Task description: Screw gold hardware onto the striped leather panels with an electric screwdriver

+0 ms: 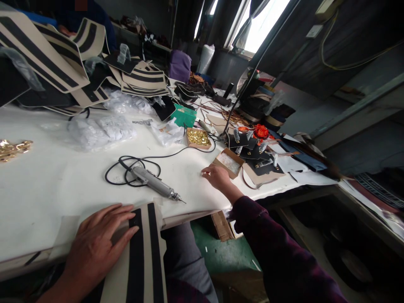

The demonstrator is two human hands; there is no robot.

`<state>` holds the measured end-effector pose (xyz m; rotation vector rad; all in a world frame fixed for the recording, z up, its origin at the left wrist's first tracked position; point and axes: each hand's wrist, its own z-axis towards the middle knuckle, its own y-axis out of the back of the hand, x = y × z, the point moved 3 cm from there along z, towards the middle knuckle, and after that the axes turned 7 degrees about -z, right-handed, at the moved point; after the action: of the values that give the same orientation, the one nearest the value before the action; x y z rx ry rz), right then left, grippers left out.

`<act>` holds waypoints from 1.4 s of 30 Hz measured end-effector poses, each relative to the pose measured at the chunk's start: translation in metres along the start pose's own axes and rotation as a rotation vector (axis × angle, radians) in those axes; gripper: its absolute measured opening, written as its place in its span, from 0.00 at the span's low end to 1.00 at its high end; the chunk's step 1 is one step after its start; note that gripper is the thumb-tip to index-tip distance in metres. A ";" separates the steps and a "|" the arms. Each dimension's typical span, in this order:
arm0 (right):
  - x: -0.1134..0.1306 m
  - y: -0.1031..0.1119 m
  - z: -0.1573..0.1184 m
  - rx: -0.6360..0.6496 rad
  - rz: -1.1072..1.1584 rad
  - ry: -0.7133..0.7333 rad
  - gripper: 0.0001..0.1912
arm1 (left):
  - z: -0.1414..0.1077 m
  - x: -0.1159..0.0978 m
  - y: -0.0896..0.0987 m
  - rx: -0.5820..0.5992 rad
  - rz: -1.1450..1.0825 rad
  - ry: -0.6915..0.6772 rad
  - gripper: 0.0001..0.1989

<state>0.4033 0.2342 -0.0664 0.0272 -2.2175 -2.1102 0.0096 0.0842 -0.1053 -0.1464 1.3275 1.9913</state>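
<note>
My left hand (101,237) lies with fingers outstretched on a beige panel with black stripes (145,261), which overlaps the table's front edge. A small dark spot shows on the stripe near its fingertips. Just left of a small cardboard box (236,172) holding whitish clear bits, my right hand (217,176) hovers with thumb and finger pinched; whatever they may hold is too small to make out. Between the hands a grey electric screwdriver (154,184) rests on the white table, its bit pointing right and its black cord coiled behind it.
A box of gold-coloured metal pieces (198,138) stands beyond the screwdriver, near a green box (183,115). Striped panels (143,80) pile up at back left beside plastic-wrapped bundles (101,131). Black pieces with metal fittings (252,151) lie right. Another person (91,14) is at far left.
</note>
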 end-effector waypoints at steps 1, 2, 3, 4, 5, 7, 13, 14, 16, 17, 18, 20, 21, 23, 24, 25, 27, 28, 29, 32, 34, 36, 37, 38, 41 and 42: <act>0.001 0.000 0.000 0.001 0.000 0.000 0.10 | 0.000 0.000 0.000 -0.002 -0.001 -0.004 0.14; 0.001 0.000 0.001 0.001 0.002 -0.002 0.10 | 0.000 0.000 0.000 -0.003 -0.002 -0.006 0.15; 0.001 0.000 0.001 0.001 0.007 -0.005 0.10 | 0.000 0.000 0.000 -0.005 -0.005 -0.008 0.15; 0.001 0.000 0.002 0.000 0.014 -0.010 0.10 | 0.000 0.000 0.000 -0.006 -0.008 -0.010 0.15; 0.001 0.000 0.003 0.002 0.023 -0.017 0.10 | 0.000 0.000 0.000 -0.006 -0.011 -0.010 0.15; 0.000 0.002 0.004 0.010 0.051 -0.037 0.10 | -0.001 0.001 -0.001 -0.005 -0.011 -0.006 0.14; -0.007 0.007 0.008 0.067 0.144 -0.113 0.13 | -0.003 0.003 -0.003 0.001 -0.004 0.002 0.14; -0.007 0.007 0.008 0.077 0.152 -0.120 0.13 | -0.003 0.003 -0.002 -0.003 -0.006 -0.001 0.14; -0.006 0.007 0.008 0.095 0.162 -0.130 0.12 | -0.003 0.003 -0.002 -0.009 -0.011 -0.003 0.14; -0.005 0.006 0.008 0.103 0.164 -0.134 0.12 | -0.002 0.003 -0.001 -0.010 -0.012 -0.001 0.14; -0.005 0.005 0.008 0.109 0.164 -0.137 0.12 | -0.002 0.003 -0.001 -0.007 -0.012 0.001 0.14; -0.004 0.003 0.009 0.116 0.158 -0.147 0.11 | -0.002 0.003 -0.002 0.001 -0.012 0.005 0.13; -0.003 0.001 0.009 0.117 0.152 -0.154 0.11 | -0.002 0.003 -0.002 0.005 -0.012 0.006 0.13; -0.004 -0.001 0.010 0.115 0.139 -0.163 0.11 | -0.001 0.003 -0.001 0.005 -0.012 0.007 0.13; -0.004 -0.002 0.011 0.115 0.133 -0.165 0.11 | -0.001 0.003 -0.001 0.002 -0.013 0.009 0.14; -0.004 -0.003 0.011 0.116 0.128 -0.165 0.11 | -0.001 0.002 -0.001 -0.002 -0.017 0.010 0.14; -0.005 -0.004 0.012 0.122 0.122 -0.165 0.10 | -0.001 0.002 -0.001 -0.008 -0.024 0.012 0.14; -0.005 -0.004 0.013 0.125 0.119 -0.164 0.10 | -0.001 0.002 -0.001 -0.009 -0.026 0.014 0.13; -0.005 -0.004 0.013 0.128 0.117 -0.165 0.10 | -0.002 0.002 -0.001 -0.007 -0.025 0.014 0.13; -0.006 -0.004 0.016 0.132 0.112 -0.171 0.09 | -0.003 0.003 -0.002 0.002 -0.014 0.019 0.14; -0.007 -0.004 0.018 0.134 0.110 -0.182 0.08 | -0.003 0.004 -0.003 0.006 -0.010 0.026 0.15; -0.007 -0.004 0.019 0.133 0.108 -0.196 0.07 | -0.004 0.005 -0.004 0.003 -0.006 0.033 0.15; -0.008 -0.004 0.019 0.127 0.106 -0.202 0.07 | -0.004 0.005 -0.004 0.002 -0.005 0.033 0.15; -0.008 -0.004 0.019 0.117 0.102 -0.209 0.07 | -0.004 0.005 -0.004 -0.001 -0.003 0.031 0.15; -0.009 -0.005 0.016 0.076 0.083 -0.217 0.09 | -0.005 0.005 -0.003 -0.006 0.000 0.021 0.15; -0.009 -0.005 0.015 0.067 0.074 -0.213 0.10 | -0.005 0.005 -0.003 -0.004 0.000 0.022 0.15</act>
<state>0.4106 0.2490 -0.0722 -0.2838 -2.3627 -2.0871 0.0067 0.0832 -0.1115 -0.1707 1.3365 1.9976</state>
